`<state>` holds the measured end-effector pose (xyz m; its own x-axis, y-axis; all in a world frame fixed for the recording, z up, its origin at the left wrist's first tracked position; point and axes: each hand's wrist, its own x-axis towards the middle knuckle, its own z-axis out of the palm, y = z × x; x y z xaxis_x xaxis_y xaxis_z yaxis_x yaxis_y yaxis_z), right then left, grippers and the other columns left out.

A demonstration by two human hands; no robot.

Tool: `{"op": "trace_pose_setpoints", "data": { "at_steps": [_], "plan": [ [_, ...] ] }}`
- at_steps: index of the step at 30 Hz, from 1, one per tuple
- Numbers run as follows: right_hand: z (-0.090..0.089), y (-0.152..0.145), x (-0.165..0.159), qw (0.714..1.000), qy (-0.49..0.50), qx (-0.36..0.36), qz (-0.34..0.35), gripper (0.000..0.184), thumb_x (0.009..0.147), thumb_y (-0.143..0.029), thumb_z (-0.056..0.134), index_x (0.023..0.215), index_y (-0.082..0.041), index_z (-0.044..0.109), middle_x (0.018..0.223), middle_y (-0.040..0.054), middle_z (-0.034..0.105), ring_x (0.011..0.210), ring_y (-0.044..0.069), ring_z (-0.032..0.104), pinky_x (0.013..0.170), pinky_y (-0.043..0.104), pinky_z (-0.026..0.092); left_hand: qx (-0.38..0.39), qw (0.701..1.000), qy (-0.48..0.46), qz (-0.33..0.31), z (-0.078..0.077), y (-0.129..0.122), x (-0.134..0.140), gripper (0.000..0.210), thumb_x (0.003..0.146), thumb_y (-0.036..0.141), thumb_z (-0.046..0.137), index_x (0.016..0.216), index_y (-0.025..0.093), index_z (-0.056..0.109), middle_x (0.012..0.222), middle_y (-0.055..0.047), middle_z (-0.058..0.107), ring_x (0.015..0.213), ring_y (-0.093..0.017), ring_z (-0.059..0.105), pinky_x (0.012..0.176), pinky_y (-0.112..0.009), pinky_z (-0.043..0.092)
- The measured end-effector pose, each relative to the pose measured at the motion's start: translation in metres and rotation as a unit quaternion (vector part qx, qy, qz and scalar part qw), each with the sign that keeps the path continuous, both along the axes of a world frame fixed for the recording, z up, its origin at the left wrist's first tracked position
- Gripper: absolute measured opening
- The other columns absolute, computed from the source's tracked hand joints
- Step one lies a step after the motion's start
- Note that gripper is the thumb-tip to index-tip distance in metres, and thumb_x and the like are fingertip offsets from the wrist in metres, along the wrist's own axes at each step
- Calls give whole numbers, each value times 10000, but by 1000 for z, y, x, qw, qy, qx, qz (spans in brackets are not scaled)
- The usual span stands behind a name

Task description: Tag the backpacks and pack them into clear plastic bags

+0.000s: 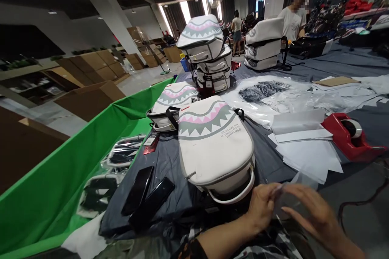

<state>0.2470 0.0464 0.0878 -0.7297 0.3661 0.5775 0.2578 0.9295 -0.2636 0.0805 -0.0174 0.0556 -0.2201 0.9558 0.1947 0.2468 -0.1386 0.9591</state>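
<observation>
My left hand [261,205] is closed, its thumb and fingers pinching the edge of a clear plastic piece [302,179], thin and see-through. Close beside it, my right hand [317,212] is slightly blurred, with fingers and thumb spread apart around the film; whether it touches the film is unclear. Just left of both hands a white backpack [215,145] lies on the table, its handle facing me. Grey and pink zigzag teeth run across its front, with small printed lettering.
Another backpack [176,97] and a stack of backpacks [209,54] stand behind. Two dark phones [138,190] lie at left, beside a green-lined bin [91,141] holding bagged items. White papers [306,156] and a red tape dispenser [349,137] are at right. Two people stand farther back.
</observation>
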Motion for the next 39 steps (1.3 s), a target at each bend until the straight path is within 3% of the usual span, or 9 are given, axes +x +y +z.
{"op": "trace_pose_setpoints", "data": {
  "at_steps": [2,6,11,15,19,23,26,31,39],
  "plan": [
    [3,20,6,999,-28,-25,35,491,928,-389,646,1384,-247,532,1228,110,686,1177,277,636,1005,426,510,121,978,163,-50,8,-29,-15,371,993,410,441,1107,171,702,911,-101,763,803,-213,684,769,-355,527],
    [-8,41,-5,983,-27,-124,131,137,950,-318,570,969,-280,700,930,24,747,949,235,715,1079,487,470,157,957,244,19,26,-87,-44,341,1010,328,466,1257,182,651,956,-113,734,850,-195,688,740,-313,544],
    [-20,21,-47,959,14,-237,156,206,961,-408,594,868,-247,681,684,19,667,562,154,634,542,231,521,58,964,145,215,28,-137,-67,318,997,426,527,1124,246,756,886,-68,649,795,-157,641,681,-255,540],
    [-20,15,-80,969,47,-155,188,213,951,-331,632,1148,-266,683,679,-9,688,496,123,604,537,208,491,-14,936,-2,353,19,-134,-93,365,889,525,670,901,170,753,800,-36,675,761,-161,639,701,-259,521],
    [-20,25,-96,966,5,-46,256,398,1011,-167,441,1305,-333,650,783,2,712,604,112,636,571,212,455,-30,927,-72,366,15,-123,-113,422,782,564,757,812,150,681,749,-14,693,726,-160,631,691,-256,508],
    [-18,31,-93,969,-33,23,242,498,1014,-120,386,1405,-363,576,714,-21,651,557,97,578,537,217,397,-28,919,28,393,21,-134,-108,305,868,453,705,985,173,683,879,-37,721,809,-178,666,748,-290,548],
    [-18,30,-89,970,-33,38,239,543,1011,-107,378,1477,-359,496,781,-12,683,575,98,591,554,219,407,83,857,217,459,39,-146,-93,203,917,287,671,1098,198,652,989,-62,675,922,-185,651,836,-313,555],
    [-10,27,-91,968,-39,42,243,532,985,-109,388,1440,-335,546,790,4,699,582,107,608,537,208,417,140,863,419,243,58,-120,-74,94,978,235,577,1006,184,651,873,-42,663,816,-154,617,747,-280,519],
    [-8,23,-86,979,-16,-8,202,381,1026,-217,455,1383,-282,572,751,-11,678,544,93,584,541,184,423,237,827,479,175,0,-84,-98,136,987,274,580,978,176,673,830,-11,678,804,-117,615,758,-233,482]
  ]
}}
